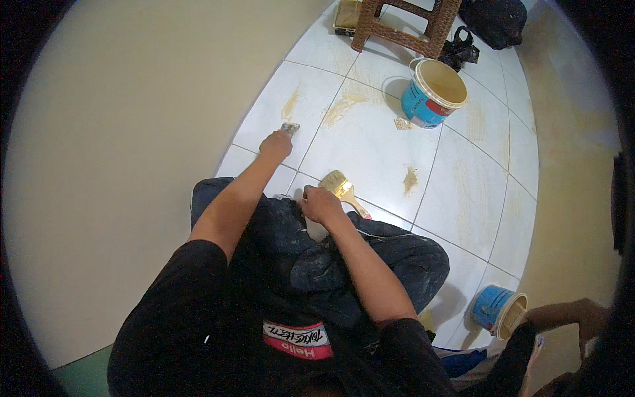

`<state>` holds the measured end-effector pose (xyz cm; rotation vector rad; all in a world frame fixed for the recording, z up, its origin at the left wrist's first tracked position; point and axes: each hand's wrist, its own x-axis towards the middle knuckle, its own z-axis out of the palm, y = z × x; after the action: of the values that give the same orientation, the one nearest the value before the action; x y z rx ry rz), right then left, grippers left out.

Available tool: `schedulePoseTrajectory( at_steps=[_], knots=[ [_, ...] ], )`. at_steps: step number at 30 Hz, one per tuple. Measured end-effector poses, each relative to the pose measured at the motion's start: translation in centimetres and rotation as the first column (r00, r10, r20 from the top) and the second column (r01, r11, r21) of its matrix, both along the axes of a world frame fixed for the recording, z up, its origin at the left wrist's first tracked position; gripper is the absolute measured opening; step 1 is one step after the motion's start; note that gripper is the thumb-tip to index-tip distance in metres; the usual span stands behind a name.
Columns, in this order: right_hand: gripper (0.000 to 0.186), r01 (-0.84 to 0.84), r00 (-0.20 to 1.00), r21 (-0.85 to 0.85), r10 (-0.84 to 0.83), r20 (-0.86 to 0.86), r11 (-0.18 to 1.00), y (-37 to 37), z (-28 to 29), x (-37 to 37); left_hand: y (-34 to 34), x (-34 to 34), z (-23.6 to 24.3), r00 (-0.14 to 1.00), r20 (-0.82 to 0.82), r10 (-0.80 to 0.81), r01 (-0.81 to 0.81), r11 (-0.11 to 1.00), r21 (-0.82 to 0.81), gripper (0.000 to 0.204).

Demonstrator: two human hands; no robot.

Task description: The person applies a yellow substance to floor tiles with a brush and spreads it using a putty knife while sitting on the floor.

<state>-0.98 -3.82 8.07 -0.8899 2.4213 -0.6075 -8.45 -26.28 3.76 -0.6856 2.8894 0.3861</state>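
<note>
My left hand (275, 145) is closed around a scraper (290, 128), whose grey, smeared blade touches or nearly touches the white tiled floor by a tan streak. In front of my lap, my right hand (321, 205) is closed; a pale flat piece (315, 229) shows under it, its kind unclear. Just beyond that hand lies a wide paintbrush (339, 186) with pale bristles and a wooden handle pointing to the right. Tan paint smears (346, 106) mark the tiles ahead of me.
A blue paint bucket (423, 106) stands ahead to the right, near a brown woven-pattern stool (400, 36) and black bags (493, 20). At the lower right, another person's arm (562, 314) reaches to a second blue bucket (491, 306). A beige wall (145, 119) runs along my left.
</note>
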Motion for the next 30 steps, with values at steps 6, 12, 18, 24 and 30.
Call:
schedulePoseTrajectory(
  at_steps=[6,12,18,24,30],
  knots=[
    [0.033,-0.001,1.0,0.044,0.0,0.028,0.999,0.3,0.2,-0.4,0.5,0.0,-0.3,1.0,0.0,-0.016,0.016,0.999,-0.03,0.031],
    [0.036,-0.024,1.0,0.063,0.022,0.018,0.998,0.2,0.1,-0.4,0.5,0.2,-0.8,1.0,0.016,-0.011,0.011,1.0,-0.004,0.031],
    [0.037,-0.028,0.999,0.086,0.024,0.048,0.996,0.3,-0.2,-0.6,0.5,-1.1,-1.7,0.996,-0.094,-0.008,0.004,0.999,-0.038,0.029],
    [0.038,-0.034,0.999,0.091,0.03,0.044,0.995,0.5,-0.1,-0.6,0.8,-0.4,-1.6,0.998,-0.032,-0.055,0.053,0.998,-0.035,0.03],
    [0.038,-0.092,0.995,0.091,0.089,0.04,0.992,-0.7,0.4,0.2,-2.2,-1.2,-2.9,0.998,-0.061,-0.011,0.007,0.998,-0.061,0.031]
  ],
)
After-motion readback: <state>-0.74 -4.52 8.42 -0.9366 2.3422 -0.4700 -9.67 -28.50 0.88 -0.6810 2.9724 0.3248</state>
